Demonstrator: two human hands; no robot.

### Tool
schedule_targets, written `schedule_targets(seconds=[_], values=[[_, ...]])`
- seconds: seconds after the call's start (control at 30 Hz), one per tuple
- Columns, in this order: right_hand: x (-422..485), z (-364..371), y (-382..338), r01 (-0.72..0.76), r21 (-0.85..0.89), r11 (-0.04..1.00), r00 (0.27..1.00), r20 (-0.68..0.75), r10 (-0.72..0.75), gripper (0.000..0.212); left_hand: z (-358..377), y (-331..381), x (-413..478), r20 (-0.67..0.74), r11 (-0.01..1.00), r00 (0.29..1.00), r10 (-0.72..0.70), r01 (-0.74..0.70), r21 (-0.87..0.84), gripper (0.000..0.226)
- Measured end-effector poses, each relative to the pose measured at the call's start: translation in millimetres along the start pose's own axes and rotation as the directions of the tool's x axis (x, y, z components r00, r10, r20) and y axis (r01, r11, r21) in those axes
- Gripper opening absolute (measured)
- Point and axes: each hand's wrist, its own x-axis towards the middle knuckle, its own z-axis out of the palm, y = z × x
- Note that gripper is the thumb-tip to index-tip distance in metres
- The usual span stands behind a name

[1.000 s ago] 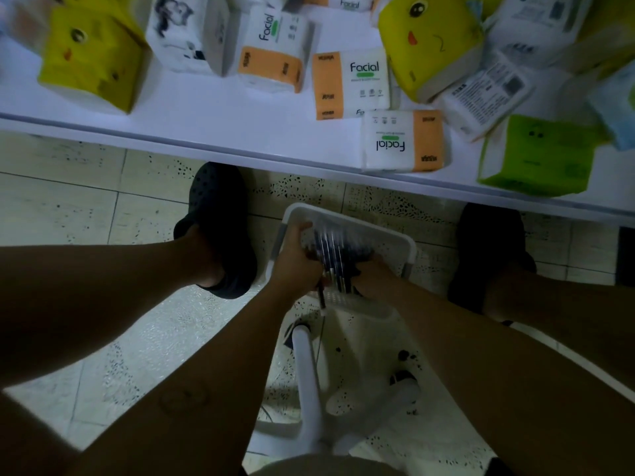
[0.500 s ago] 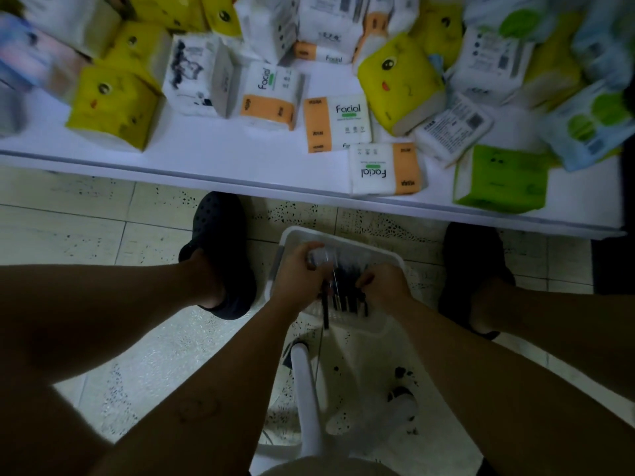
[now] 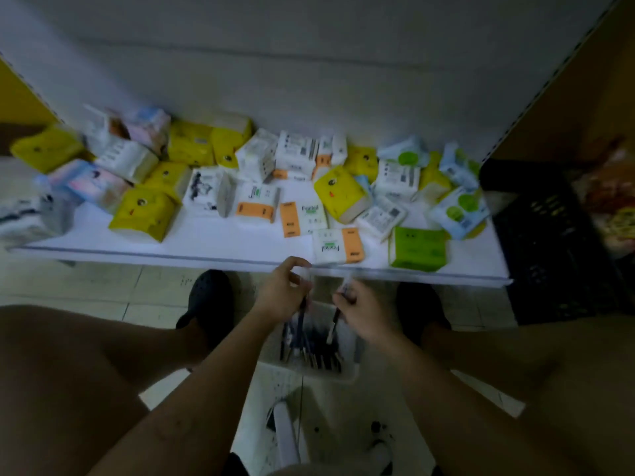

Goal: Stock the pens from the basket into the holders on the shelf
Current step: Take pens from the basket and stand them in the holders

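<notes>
The left hand [image 3: 280, 293] and right hand [image 3: 360, 312], just apart, are each gripping slim dark pens [image 3: 301, 321] above the white plastic basket [image 3: 309, 374], near the smooth white shelf [image 3: 206, 242]; more are lying inside it.

Bare front strip of shelf [image 3: 213, 240], tissue packs [image 3: 338, 195] thick behind.
</notes>
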Motion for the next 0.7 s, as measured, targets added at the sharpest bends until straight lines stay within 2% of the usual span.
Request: schedule_targets(seconds=[0.07, 0.17, 0.23, 0.27, 0.3, 0.33, 0.37, 0.4, 0.53, 0.7], values=[[-6, -15, -18, 0.104, -0.035, 0.994, 0.990, -0.095, -0.106, 0.034, -9, 20, -5, -0.020, 0.996, 0.996, 0.091, -0.091, -0.015, 0.019], [-18, -39, -45, 0.169, -0.078, 0.983, 0.968, -0.173, -0.180, 0.039, -18, 53, -12, -0.009, 0.979, 0.981, 0.195, -0.195, -0.054, 0.018], [-24, -57, -60, 0.191, -0.061, 0.980, 0.961, -0.189, -0.200, 0.028, -20, 77, -17, 0.015, 0.967, 0.969, 0.245, -0.243, -0.081, 0.023], [-27, -66, -68, 0.202, -0.029, 0.979, 0.958, -0.203, -0.204, 0.014, -19, 90, -20, 0.032, 0.958, 0.961, 0.276, -0.272, -0.092, 0.025], [-31, -76, -77, 0.208, 0.034, 0.978, 0.955, -0.221, -0.196, 0.021, -18, 103, -22, 0.046, 0.946, 0.949, 0.312, -0.306, -0.103, 0.027], [-35, -88, -86, 0.241, 0.091, 0.966, 0.944, -0.253, -0.212, 0.044, -17, 116, -25, 0.049, 0.933, 0.935, 0.350, -0.344, -0.104, 0.029], [-39, -101, -95, 0.294, 0.122, 0.948, 0.927, -0.277, -0.252, 0.059, -16, 129, -27, 0.044, 0.920, 0.922, 0.386, -0.381, -0.092, 0.033], [-43, -114, -105, 0.351, 0.109, 0.930, 0.904, -0.298, -0.306, 0.064, -15, 142, -29, 0.041, 0.909, 0.910, 0.413, -0.410, -0.079, 0.035], [-62, -162, -146, 0.502, 0.064, 0.863, 0.827, -0.328, -0.457, 0.055, -7, 191, -41, 0.024, 0.861, 0.865, 0.502, -0.496, -0.109, 0.027], [-86, -205, -187, 0.606, 0.028, 0.795, 0.735, -0.404, -0.545, 0.044, -4, 246, -66, -0.011, 0.747, 0.752, 0.659, -0.657, -0.102, 0.030]])
